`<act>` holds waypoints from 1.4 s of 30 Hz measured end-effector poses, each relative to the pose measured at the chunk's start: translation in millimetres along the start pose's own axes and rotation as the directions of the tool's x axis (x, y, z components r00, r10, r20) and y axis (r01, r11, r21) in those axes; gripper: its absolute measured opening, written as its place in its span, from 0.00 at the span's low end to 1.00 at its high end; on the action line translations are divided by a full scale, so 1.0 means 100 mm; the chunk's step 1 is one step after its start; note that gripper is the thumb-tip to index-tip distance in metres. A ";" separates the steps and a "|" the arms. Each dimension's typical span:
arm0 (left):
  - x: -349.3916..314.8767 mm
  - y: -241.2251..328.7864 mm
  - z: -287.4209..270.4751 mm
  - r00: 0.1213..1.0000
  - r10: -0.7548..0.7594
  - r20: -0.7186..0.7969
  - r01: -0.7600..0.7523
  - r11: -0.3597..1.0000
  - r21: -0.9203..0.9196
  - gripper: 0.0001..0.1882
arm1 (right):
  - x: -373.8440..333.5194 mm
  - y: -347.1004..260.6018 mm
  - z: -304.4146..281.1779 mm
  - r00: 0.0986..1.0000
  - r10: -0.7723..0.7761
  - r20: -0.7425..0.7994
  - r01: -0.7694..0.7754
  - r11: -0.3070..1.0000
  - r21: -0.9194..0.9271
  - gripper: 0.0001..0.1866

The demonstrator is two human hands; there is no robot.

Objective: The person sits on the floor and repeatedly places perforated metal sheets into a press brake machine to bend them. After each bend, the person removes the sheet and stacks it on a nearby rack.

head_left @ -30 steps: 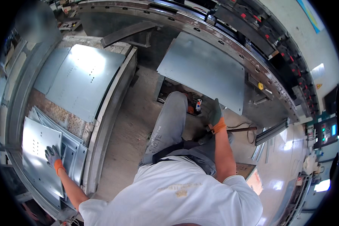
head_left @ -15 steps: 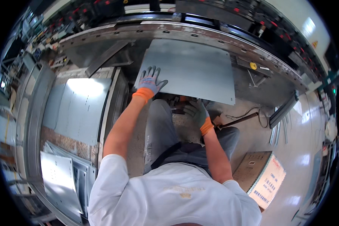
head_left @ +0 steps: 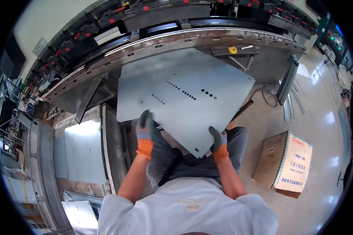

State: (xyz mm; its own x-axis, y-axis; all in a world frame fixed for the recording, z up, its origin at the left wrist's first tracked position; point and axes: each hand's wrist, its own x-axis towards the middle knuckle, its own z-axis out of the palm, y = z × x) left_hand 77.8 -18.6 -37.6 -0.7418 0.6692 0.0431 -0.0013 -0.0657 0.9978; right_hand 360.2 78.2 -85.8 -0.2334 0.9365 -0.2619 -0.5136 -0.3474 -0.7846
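A grey sheet-metal panel with rows of punched holes slants across in front of me, one corner pointing at my lap. My right hand, in a grey glove with an orange cuff, grips its near right edge, thumb on top and fingers hidden beneath. On the near left edge, my left hand, gloved alike, closes at the rim; its fingers are slightly blurred. Panel surface also spreads to the left, and whether that is a second sheet underneath I cannot tell for sure.
A long machine bed runs across the far side, with a yellow tape measure on a small bracket shelf. Flat metal sheets lie on a pallet at left. A cardboard box and metal strips are at right.
The panel surface now shows punched holes and sits turned, with a corner nearer me. My left hand has left its flat spread on top for the edge; my right hand has come up into view.
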 end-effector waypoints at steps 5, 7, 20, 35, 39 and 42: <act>-0.32 -0.24 -0.25 0.744 -0.630 0.222 0.635 0.563 -0.529 0.42 | -0.37 -0.73 -0.20 0.882 -0.418 0.217 0.466 0.704 -0.536 0.13; -0.39 -0.19 -0.17 0.784 -0.544 0.300 0.574 0.449 -0.685 0.38 | -0.41 -0.95 -0.22 0.921 -0.349 0.176 0.390 0.803 -0.450 0.16; 0.26 0.24 -0.50 0.951 -0.067 0.301 0.242 0.768 -0.593 0.25 | 2.31 -1.18 0.21 0.776 0.076 0.626 0.039 0.985 -0.168 0.18; 0.68 0.51 0.04 0.965 -0.250 0.083 0.238 0.692 -0.681 0.22 | 2.52 -1.36 0.83 0.829 -0.039 0.557 0.056 0.998 -0.014 0.28; 0.72 0.43 0.01 0.952 -0.296 0.077 0.269 0.692 -0.670 0.23 | 2.32 -1.32 0.68 0.818 0.022 0.575 -0.114 0.986 0.125 0.30; 0.74 0.42 0.02 0.948 -0.311 0.069 0.271 0.672 -0.689 0.22 | 2.09 -1.15 0.33 0.802 0.108 0.587 -0.307 0.918 0.250 0.30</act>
State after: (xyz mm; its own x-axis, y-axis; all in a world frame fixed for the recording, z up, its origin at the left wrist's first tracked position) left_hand 24.6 29.8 7.7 -0.6562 0.7061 -0.2664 -0.6643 -0.3730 0.6478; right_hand 343.3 312.0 -31.7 -0.7275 0.6853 0.0349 -0.6065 -0.6184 -0.4998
